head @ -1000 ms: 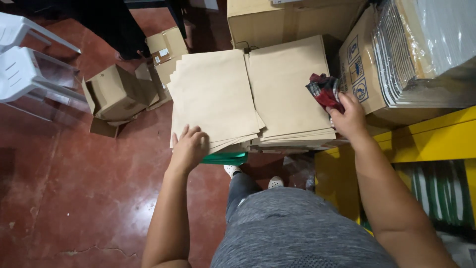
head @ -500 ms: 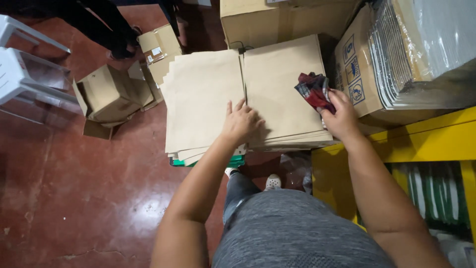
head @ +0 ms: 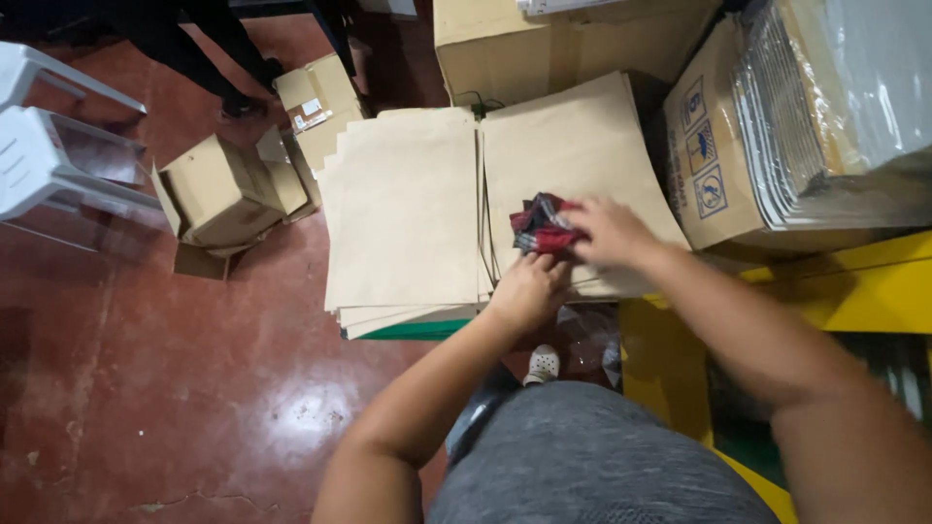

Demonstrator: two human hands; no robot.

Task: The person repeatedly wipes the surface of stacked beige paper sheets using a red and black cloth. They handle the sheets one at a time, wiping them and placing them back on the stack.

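Note:
My right hand point(head: 607, 231) grips a small bundle of red and dark cloth point(head: 541, 227) just above the right stack of brown paper sheets point(head: 573, 146). My left hand point(head: 529, 288) has its fingers curled right under that cloth, at the near edge of the right stack, and touches the cloth from below. A second stack of brown paper sheets point(head: 403, 209) lies to the left, side by side with the first. Both stacks rest on something with a green edge point(head: 417, 331).
Large cardboard boxes point(head: 515, 39) stand behind the stacks; another box point(head: 714, 165) holding plastic-wrapped sheets point(head: 825, 107) is at right on a yellow frame point(head: 835, 281). Small open cartons point(head: 228, 189) lie on the red floor at left, near white plastic chairs point(head: 44, 146). Another person's legs point(head: 209, 49) stand far left.
My left hand has slid from the left stack's near edge across to the right, meeting the cloth. My right hand has brought the cloth leftward and lower over the right stack.

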